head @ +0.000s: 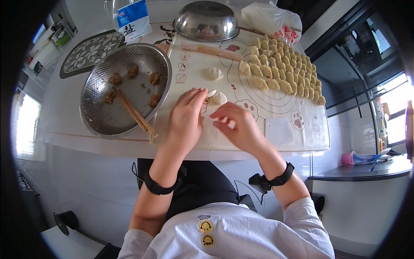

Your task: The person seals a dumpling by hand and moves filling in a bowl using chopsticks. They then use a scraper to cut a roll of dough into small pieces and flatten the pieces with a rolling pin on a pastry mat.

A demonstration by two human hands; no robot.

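My left hand hovers over the silicone kneading mat, fingers straight and together, its palm turned away, so whether anything lies in it is hidden. Facing it, my right hand has curled fingers, with a gap between thumb and forefinger and nothing seen in it. Just beyond the fingertips lie a round piece of dough and another pale dough piece, partly covered by my left hand. Farther back rests a third dough piece. Rows of shaped dumplings fill the mat's far right.
A steel bowl at left holds several clumps of filling and wooden chopsticks leaning over its rim. Behind are a rolling pin, an upturned metal bowl, a salt bag and a plastic bag. A white scraper lies right.
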